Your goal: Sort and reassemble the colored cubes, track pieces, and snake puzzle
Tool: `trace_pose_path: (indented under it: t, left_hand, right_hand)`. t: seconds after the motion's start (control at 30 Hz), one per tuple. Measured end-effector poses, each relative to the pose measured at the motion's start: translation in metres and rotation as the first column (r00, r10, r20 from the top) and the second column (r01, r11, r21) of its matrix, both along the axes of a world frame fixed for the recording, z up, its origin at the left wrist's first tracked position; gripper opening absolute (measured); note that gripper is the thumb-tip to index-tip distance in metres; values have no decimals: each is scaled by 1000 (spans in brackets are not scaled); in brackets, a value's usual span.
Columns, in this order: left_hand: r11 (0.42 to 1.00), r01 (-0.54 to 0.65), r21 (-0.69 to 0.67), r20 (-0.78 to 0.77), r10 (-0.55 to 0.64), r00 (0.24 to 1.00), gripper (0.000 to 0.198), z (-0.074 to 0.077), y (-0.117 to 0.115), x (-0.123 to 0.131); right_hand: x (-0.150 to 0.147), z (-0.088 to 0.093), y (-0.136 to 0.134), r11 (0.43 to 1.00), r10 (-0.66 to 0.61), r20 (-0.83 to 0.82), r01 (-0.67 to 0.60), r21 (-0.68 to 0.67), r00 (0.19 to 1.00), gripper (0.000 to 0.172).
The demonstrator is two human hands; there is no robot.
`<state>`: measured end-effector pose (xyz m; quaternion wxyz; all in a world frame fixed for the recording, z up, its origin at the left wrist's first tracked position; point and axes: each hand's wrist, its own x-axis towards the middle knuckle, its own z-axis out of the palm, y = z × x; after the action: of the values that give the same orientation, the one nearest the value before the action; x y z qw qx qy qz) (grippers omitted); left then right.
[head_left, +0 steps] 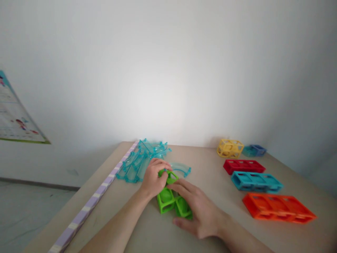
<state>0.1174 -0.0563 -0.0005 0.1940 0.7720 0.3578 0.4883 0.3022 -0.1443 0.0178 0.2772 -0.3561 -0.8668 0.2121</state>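
Note:
Green open-frame building blocks sit on the table in front of me, several cube shapes side by side. My left hand is closed around the far left part of them, with the thumb bent over the top edge. From the right, my right hand holds the near right cube, its fingers across the top and its thumb low at the near side. Both hands hide parts of the green blocks. Just beyond them lies a curved clear blue track piece, partly behind the left hand.
More clear blue track pieces lie heaped at back left, beside a purple-and-white striped strip along the table edge. On the right stand orange, teal and red block rows. Behind them are yellow and blue blocks.

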Motion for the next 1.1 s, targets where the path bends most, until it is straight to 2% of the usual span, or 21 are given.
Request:
trace_pose_path:
  t: [0.13, 0.23, 0.3, 0.37, 0.43, 0.5, 0.57, 0.67, 0.77, 0.87, 0.97, 1.1]
  left_hand:
    - [992, -48, -118, 21, 51, 999, 38, -3, 3, 3]
    - [978, -100, -185, 53, 111, 992, 39, -5, 6, 4]
    - [968, -152, -201, 73, 170, 983, 39, -7, 9, 4]
    - [963, -171, -206, 82, 191, 978, 40, -10, 12, 3]
    - [966, -165, -200, 83, 185, 979, 41, -13, 14, 3]
    - [969, -150, -195, 83, 169, 982, 44, -14, 15, 2]
    - [973, -123, -198, 81, 141, 987, 48, -13, 14, 2]
    - [978, -82, -192, 87, 100, 991, 50, -11, 12, 3]
    - [974, -65, -218, 134, 96, 986, 48, -11, 11, 4]
    - [937, -10, -350, 246, 102, 964, 45, -13, 13, 6]
    - [906, 56, -419, 348, 103, 932, 42, -14, 14, 8]
    - [906, 79, -416, 387, 98, 917, 37, -12, 14, 9]
  right_hand:
    - [-7, -5, 7, 996, -46, -38, 42, -84, 998, 65]
    - [-3, -16, 11, 977, -75, -237, 24, -211, 969, 62]
    - [0, -25, 17, 937, -191, -432, 32, -349, 882, 51]
    - [2, -34, 27, 863, -389, -576, 66, -500, 719, 48]
    - [4, -40, 38, 768, -558, -614, 67, -637, 558, 52]
    - [5, -43, 48, 695, -643, -598, 37, -718, 478, 56]
    - [7, -43, 53, 664, -671, -581, 25, -747, 460, 56]
    - [8, -38, 53, 673, -645, -567, 31, -739, 513, 53]
    - [7, -31, 46, 760, -494, -527, 49, -648, 692, 47]
    - [1, -26, 39, 841, -341, -421, 73, -537, 840, 36]
    - [-4, -26, 36, 849, -346, -320, 149, -506, 882, 32]
    - [-4, -28, 35, 863, -343, -325, 160, -479, 881, 31]
